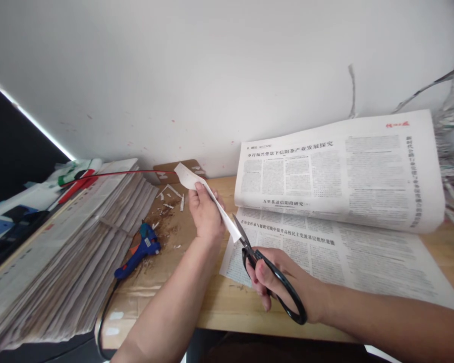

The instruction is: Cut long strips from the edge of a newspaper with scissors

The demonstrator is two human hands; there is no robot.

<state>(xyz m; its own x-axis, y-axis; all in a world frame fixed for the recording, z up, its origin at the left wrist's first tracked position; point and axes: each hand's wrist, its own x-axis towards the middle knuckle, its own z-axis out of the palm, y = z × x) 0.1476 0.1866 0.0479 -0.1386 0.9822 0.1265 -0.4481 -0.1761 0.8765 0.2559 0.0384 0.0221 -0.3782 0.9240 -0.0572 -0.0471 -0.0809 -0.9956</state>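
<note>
Left hand (206, 214): raised over the desk, back of the hand to the camera, forearm coming up from bottom centre. Fingers closed around a paper strip (189, 179), thumb pressed on its upper part. The strip runs diagonally, upper end near the wall, lower end pointing down-right over the edge of the open newspaper (340, 201)

Right hand (283, 285): lower, over the front part of the wooden table (227, 307), forearm entering from the right edge. Fingers curled through the black loops of the scissors (257, 257), a firm grip. Blades point up-left and meet the strip's lower end; can't tell how far apart the blades are

Hands are near each other, left above and behind the right

Around them:
- the newspaper lies spread on the right half of the table, upper sheet leaning against the white wall
- brown cardboard sheet (166, 262) under the left arm, paper scraps scattered on it
- blue glue gun (139, 249) lying on the cardboard, cable trailing off the front edge
- thick newspaper stack (60, 242) on the left, red pen (75, 186) at its far end
</note>
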